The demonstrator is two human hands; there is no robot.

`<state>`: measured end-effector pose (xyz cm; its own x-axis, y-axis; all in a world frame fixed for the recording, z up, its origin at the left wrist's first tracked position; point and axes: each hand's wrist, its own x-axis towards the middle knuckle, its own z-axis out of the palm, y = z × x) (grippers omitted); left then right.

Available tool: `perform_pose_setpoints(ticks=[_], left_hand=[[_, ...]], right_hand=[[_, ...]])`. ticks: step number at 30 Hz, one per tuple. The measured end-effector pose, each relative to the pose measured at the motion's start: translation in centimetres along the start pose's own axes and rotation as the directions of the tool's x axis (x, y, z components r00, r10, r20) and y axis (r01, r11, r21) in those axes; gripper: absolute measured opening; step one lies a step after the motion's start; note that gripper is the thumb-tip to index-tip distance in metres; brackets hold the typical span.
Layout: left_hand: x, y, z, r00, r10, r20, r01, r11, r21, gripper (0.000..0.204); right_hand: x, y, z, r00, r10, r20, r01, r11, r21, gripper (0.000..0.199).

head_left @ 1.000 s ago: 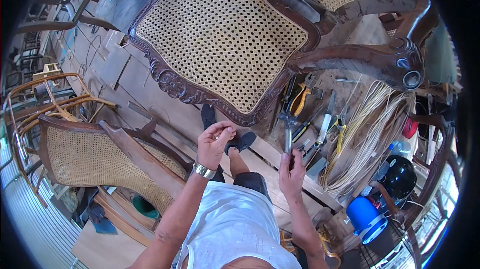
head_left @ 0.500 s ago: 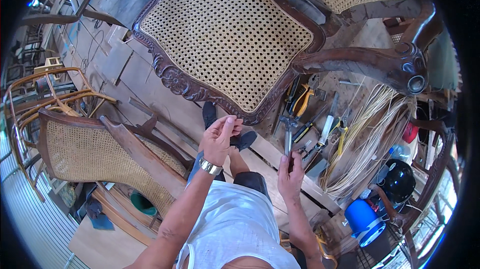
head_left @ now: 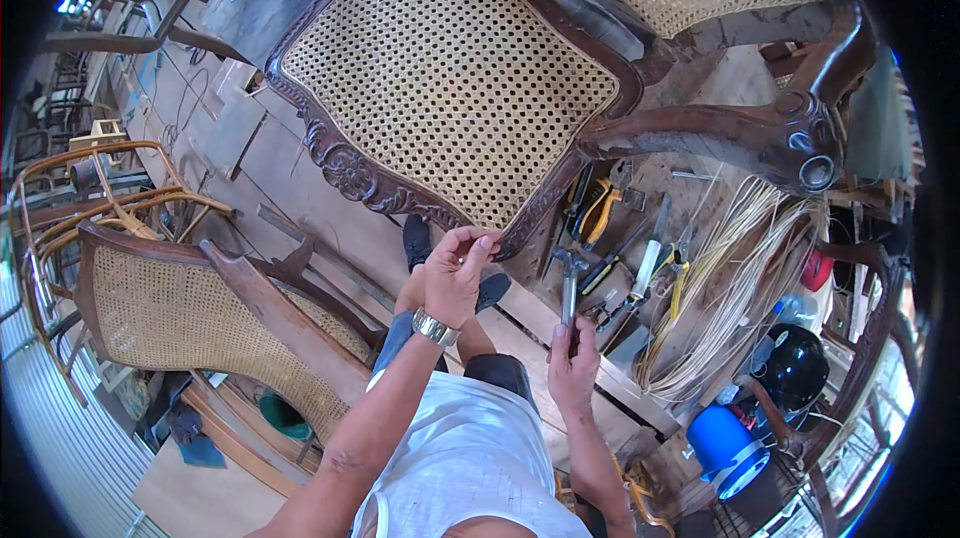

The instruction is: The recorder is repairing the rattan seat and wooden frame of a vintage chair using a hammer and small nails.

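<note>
My right hand (head_left: 573, 363) is closed round the handle of a hammer (head_left: 569, 288), its metal head pointing away from me. At the near corner of a woven cane chair seat (head_left: 450, 78), my left hand (head_left: 455, 283) has thumb and fingers pinched together. Whatever may be between those fingertips is too small to make out. Dark carved wood (head_left: 350, 170) frames the cane seat, and the left fingertips overlap this frame at its corner.
Right of the seat lie pliers with orange-yellow handles (head_left: 597, 213), other hand tools and a bundle of cane strands (head_left: 725, 288). A blue bucket (head_left: 722, 438) stands lower right. Another cane-backed chair (head_left: 170, 298) lies at left. A carved chair leg (head_left: 700, 128) juts out at upper right.
My left hand has moved a little right, closer in to the seat corner. The hammer in my right hand has shifted slightly left.
</note>
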<state>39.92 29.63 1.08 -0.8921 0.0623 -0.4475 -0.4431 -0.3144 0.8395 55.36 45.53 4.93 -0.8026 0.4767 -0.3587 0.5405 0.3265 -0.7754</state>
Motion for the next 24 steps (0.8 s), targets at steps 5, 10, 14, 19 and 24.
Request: perform_pose_setpoints(ticks=[5, 10, 14, 19, 24], left_hand=[[0.6, -2.0, -0.5, 0.995, 0.089, -0.047, -0.083, 0.99, 0.114, 0.014], [1.7, -0.6, 0.3, 0.926, 0.368, 0.077, -0.361, 0.811, 0.461, 0.017], [1.9, 0.5, 1.3, 0.9, 0.42, 0.112, -0.415, 0.754, 0.508, 0.02], [-1.6, 0.2, 1.7, 0.829, 0.365, 0.424, -0.545, 0.353, 0.761, 0.017], [-3.5, -1.6, 2.8, 0.863, -0.01, 0.505, -0.495, 0.179, 0.85, 0.007]], right_hand=[[0.1, -0.4, -0.2, 1.0, 0.029, 0.002, -0.029, 0.999, 0.016, 0.025], [0.2, -0.1, 0.0, 1.0, 0.025, -0.009, -0.025, 1.0, 0.018, 0.024], [0.2, 0.1, -0.1, 1.0, 0.005, -0.016, -0.005, 1.0, 0.009, 0.024], [0.1, -0.4, -0.5, 0.997, 0.078, 0.005, -0.078, 0.997, 0.022, 0.022], [0.1, -0.1, -1.0, 0.992, 0.122, 0.009, -0.123, 0.99, 0.069, 0.022]])
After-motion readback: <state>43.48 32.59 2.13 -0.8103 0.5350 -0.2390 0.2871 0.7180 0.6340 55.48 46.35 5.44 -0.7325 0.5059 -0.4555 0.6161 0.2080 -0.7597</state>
